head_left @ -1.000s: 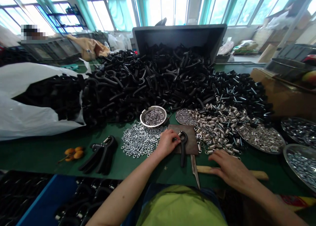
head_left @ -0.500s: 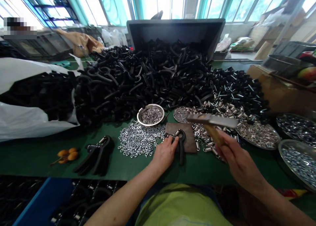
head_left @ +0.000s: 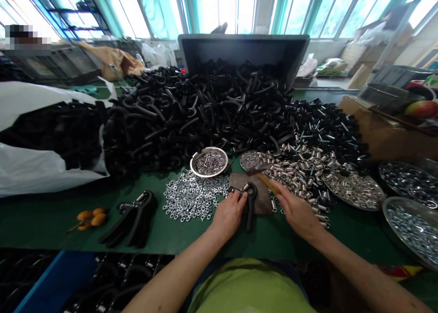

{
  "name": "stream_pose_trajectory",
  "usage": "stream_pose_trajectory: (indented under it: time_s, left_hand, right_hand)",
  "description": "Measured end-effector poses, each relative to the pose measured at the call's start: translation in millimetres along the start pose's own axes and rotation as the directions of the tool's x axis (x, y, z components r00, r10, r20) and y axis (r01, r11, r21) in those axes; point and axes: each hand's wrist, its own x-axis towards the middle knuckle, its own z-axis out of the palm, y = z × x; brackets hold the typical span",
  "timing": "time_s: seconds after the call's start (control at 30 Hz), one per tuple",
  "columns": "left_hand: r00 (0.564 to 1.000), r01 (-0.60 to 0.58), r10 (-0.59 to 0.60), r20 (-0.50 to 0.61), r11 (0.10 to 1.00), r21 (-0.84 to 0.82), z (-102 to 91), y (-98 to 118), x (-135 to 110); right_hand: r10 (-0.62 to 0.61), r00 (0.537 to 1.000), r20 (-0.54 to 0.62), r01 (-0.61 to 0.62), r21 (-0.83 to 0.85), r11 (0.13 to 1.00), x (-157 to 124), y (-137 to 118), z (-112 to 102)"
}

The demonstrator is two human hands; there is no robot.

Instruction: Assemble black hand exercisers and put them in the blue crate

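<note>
My left hand (head_left: 230, 212) is closed on a black hand grip (head_left: 251, 208) with a metal spring, pressing it onto a flat dark metal plate (head_left: 262, 196). In my right hand (head_left: 301, 215) is the wooden handle of a hammer (head_left: 268, 181); its head hovers over the plate's far edge, near the hand grip's curved top. Beside the plate, small metal rings (head_left: 191, 196) lie loose on the left and coil springs (head_left: 310, 171) are heaped on the right. More finished-looking hand grips (head_left: 137, 221) lie together further left on the green table.
Behind is a large pile of black handles (head_left: 205, 103), spilling from a grey bin (head_left: 244, 44). A round metal bowl of pins (head_left: 195, 165) sits beyond the rings. Pans of small parts (head_left: 386, 217) line the right side. Orange fruits (head_left: 98, 219) lie at left, above a blue crate (head_left: 58, 281).
My right hand has brought the hammer down and left, from raised over the springs to low over the plate. My left hand stays on the hand grip.
</note>
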Motion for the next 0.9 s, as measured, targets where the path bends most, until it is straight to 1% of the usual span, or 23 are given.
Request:
stream_pose_trajectory:
  time_s: [0.03, 0.07, 0.1, 0.13, 0.23, 0.33, 0.4, 0.47, 0.53, 0.57, 0.6, 0.67, 0.7, 0.73, 0.77, 0.87, 0.9]
  left_hand:
    - [1.0, 0.001, -0.001, -0.002, 1.0, 0.008, 1.1, 0.2, -0.4]
    - [1.0, 0.0, 0.001, -0.007, 1.0, 0.014, 2.5, 0.4, -0.8]
    - [1.0, -0.001, 0.001, -0.015, 1.0, 0.014, 4.3, 0.6, -1.3]
    - [1.0, 0.0, 0.0, -0.027, 1.0, 0.009, 6.6, 0.7, -1.9]
    - [0.998, 0.016, -0.018, -0.068, 0.999, -0.033, 14.3, -0.1, -4.3]
    - [0.993, 0.037, -0.047, -0.105, 0.995, -0.09, 20.0, -1.7, -7.3]
    - [0.989, 0.058, -0.076, -0.126, 0.989, -0.137, 21.1, -2.2, -8.9]
    - [0.983, 0.086, -0.112, -0.143, 0.981, -0.175, 20.6, -1.9, -9.7]
    - [0.978, 0.107, -0.138, -0.155, 0.976, -0.191, 19.2, -1.2, -9.4]
    - [0.978, 0.11, -0.141, -0.156, 0.975, -0.192, 18.5, -0.8, -9.0]
    - [0.978, 0.111, -0.141, -0.154, 0.975, -0.191, 17.9, -0.4, -8.6]
    - [0.978, 0.115, -0.144, -0.148, 0.975, -0.188, 17.1, 0.2, -7.6]
    - [0.978, 0.115, -0.144, -0.149, 0.976, -0.187, 17.0, 0.3, -7.2]
    - [0.978, 0.112, -0.141, -0.155, 0.976, -0.186, 17.2, 0.3, -6.9]
    - [0.977, 0.105, -0.136, -0.164, 0.977, -0.188, 17.5, 0.1, -6.7]
    - [0.973, 0.073, -0.114, -0.2, 0.977, -0.201, 20.0, -1.5, -6.2]
    - [0.972, 0.067, -0.111, -0.209, 0.976, -0.207, 21.1, -2.2, -6.0]
  right_hand:
    - [0.019, 0.998, 0.061, -0.019, -0.004, 1.0, -1.6, 4.1, 5.6]
    - [0.033, 0.995, 0.092, -0.033, -0.003, 0.999, -3.0, 7.1, 9.6]
    - [0.041, 0.995, 0.09, -0.041, 0.006, 0.999, -4.1, 8.2, 11.3]
    - [0.041, 0.997, 0.063, -0.042, 0.019, 0.999, -4.9, 7.3, 10.2]
    - [0.015, 1.0, -0.019, -0.014, 0.065, 0.998, -5.8, -4.7, -5.5]
    - [0.02, 0.999, -0.029, -0.017, 0.103, 0.995, -9.4, -17.7, -23.9]
    - [0.028, 0.999, -0.035, -0.023, 0.125, 0.992, -15.4, -21.5, -29.8]
    - [0.019, 0.998, -0.068, -0.009, 0.148, 0.989, -23.2, -20.0, -28.0]
    - [0.001, 0.993, -0.115, 0.016, 0.143, 0.99, -29.9, -13.4, -18.7]
    - [-0.011, 0.994, -0.108, 0.024, 0.115, 0.993, -31.9, -9.0, -12.1]
    - [-0.016, 0.997, -0.069, 0.021, 0.069, 0.997, -32.7, -4.4, -5.2]
    - [-0.006, 0.997, 0.082, 0.009, -0.035, 0.999, -31.0, 2.4, 5.4]
    - [0.003, 0.988, 0.151, 0.007, -0.066, 0.998, -29.2, 3.5, 7.7]
    - [0.005, 0.983, 0.181, 0.008, -0.073, 0.997, -27.4, 3.0, 7.7]
    - [-0.002, 0.985, 0.17, 0.011, -0.054, 0.998, -25.9, 1.0, 6.0]
    - [-0.059, 0.998, -0.005, 0.06, 0.047, 0.997, -25.4, -6.1, -0.6]
    - [-0.069, 0.997, -0.032, 0.071, 0.057, 0.996, -26.3, -6.2, -0.4]
